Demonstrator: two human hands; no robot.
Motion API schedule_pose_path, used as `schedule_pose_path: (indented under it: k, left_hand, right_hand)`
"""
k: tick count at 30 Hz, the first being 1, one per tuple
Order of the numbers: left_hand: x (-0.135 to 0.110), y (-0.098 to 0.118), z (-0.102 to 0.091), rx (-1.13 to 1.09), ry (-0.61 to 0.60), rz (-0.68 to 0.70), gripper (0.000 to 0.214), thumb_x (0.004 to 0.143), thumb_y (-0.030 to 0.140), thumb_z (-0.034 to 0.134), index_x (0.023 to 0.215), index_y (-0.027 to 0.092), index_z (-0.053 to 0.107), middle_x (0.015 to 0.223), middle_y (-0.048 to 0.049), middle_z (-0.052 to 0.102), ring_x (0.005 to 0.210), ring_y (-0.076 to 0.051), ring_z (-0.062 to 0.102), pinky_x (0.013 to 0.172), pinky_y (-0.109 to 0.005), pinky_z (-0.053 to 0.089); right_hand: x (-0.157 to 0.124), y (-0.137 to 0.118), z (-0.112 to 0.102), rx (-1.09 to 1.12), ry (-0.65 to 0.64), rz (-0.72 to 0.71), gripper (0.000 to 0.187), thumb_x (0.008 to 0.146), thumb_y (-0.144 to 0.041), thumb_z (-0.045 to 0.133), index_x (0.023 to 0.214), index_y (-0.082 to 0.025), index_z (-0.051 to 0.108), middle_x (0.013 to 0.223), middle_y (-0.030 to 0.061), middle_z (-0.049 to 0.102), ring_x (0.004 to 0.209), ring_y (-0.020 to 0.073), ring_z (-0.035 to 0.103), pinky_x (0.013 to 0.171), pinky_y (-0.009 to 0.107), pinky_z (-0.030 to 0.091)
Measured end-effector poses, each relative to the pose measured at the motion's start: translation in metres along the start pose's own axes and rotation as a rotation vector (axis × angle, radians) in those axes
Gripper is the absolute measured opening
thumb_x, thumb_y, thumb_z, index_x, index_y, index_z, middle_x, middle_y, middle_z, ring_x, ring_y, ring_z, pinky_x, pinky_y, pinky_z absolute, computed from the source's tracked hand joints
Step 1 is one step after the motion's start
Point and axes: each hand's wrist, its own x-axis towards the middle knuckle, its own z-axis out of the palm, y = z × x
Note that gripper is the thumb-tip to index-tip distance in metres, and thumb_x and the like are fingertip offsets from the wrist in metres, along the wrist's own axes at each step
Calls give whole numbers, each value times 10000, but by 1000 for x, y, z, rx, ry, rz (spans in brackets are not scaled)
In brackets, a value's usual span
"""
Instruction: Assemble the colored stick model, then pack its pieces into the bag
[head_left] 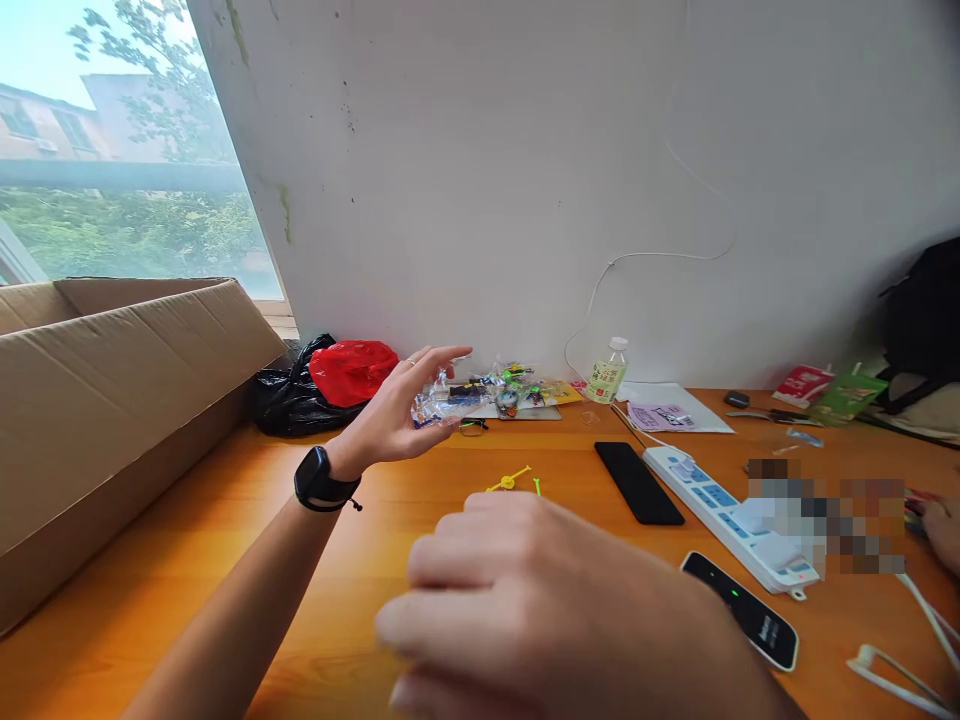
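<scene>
My left hand (397,410) is stretched out over the orange wooden table (225,540), a black watch (319,480) on its wrist. Its fingers pinch a clear plastic packet (442,402) holding small coloured parts. Close to the camera, my right hand (540,610) hangs low over the table with its fingers curled down; what is under them is hidden. Small yellow and green plastic pieces (514,481) lie on the table just beyond my right hand. More clear packets of coloured parts (517,388) lie by the wall.
A large open cardboard box (105,400) fills the left. Black and red plastic bags (330,385) sit by the wall. A black phone (639,482), white power strip (724,515), second dark device (742,608), small bottle (606,372), papers (667,410) and black backpack (922,320) lie right. Another person's hand (941,530) shows at the right edge.
</scene>
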Motion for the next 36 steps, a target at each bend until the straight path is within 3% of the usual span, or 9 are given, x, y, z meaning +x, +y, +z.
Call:
schedule_pose_path:
  k: [5,9,11,16,21,26,28,32,36]
  left_hand:
    - [0,-4,-5,-13,28,-23,696,903,386,716,1540,229,483,1185,-99,636,1015,-264,609,938,-408,509]
    - [-1,-6,-6,-3,30,-29,691,906,400,709,1538,235,484,1174,-95,637,992,-255,603,916,-403,513]
    - [-1,-8,-6,1,25,-33,689,908,400,706,1541,245,482,1180,-96,641,992,-254,602,916,-404,517]
    - [-2,-12,-6,-5,18,-41,703,899,383,718,1548,259,477,1209,-98,651,1008,-256,607,941,-410,524]
    - [-2,-12,-7,-2,23,-39,699,904,402,718,1545,247,485,1197,-99,658,996,-256,617,938,-411,532]
    - [-1,-12,-9,7,26,-25,687,913,396,708,1546,254,480,1255,-111,645,1038,-268,621,936,-407,529]
    - [-1,-10,-9,39,37,-25,702,905,394,716,1549,252,476,1237,-107,639,1030,-268,611,928,-404,525]
    - [-2,-8,-9,136,52,-30,738,875,368,723,1555,244,464,1168,-94,615,1028,-275,587,934,-419,510]
    - [-3,-7,-2,187,69,7,838,860,341,706,1618,243,361,1188,-96,606,1048,-282,571,992,-464,482]
  right_hand:
    - [-27,93,-17,98,-285,464,174,970,-262,662,1065,-275,808,1077,41,786,902,218,714,706,302,517]
    - [-38,184,-3,-49,-371,867,308,856,-192,733,1154,-241,797,1145,80,771,927,232,713,712,267,492]
    - [-41,217,14,-80,-389,951,293,806,-164,753,1091,-190,811,1127,123,773,950,260,709,681,269,473]
    - [-55,260,48,48,-516,983,317,696,-323,866,997,-224,840,996,52,802,851,221,713,607,236,443]
    - [-62,270,52,135,-454,927,354,684,-468,879,908,-194,850,917,64,809,822,228,707,634,252,454]
    - [-61,261,21,168,-217,815,420,841,-548,743,975,-160,831,970,95,803,890,251,700,741,295,508]
    - [-61,251,2,143,-40,779,468,933,-579,639,1056,-160,807,1009,102,792,923,257,694,776,322,517]
    - [-61,211,-34,99,598,631,379,953,-548,699,1039,-194,805,995,95,782,903,261,702,793,377,550]
    - [-51,149,-54,43,881,458,237,918,-490,798,972,-261,821,863,52,757,777,247,674,679,397,547]
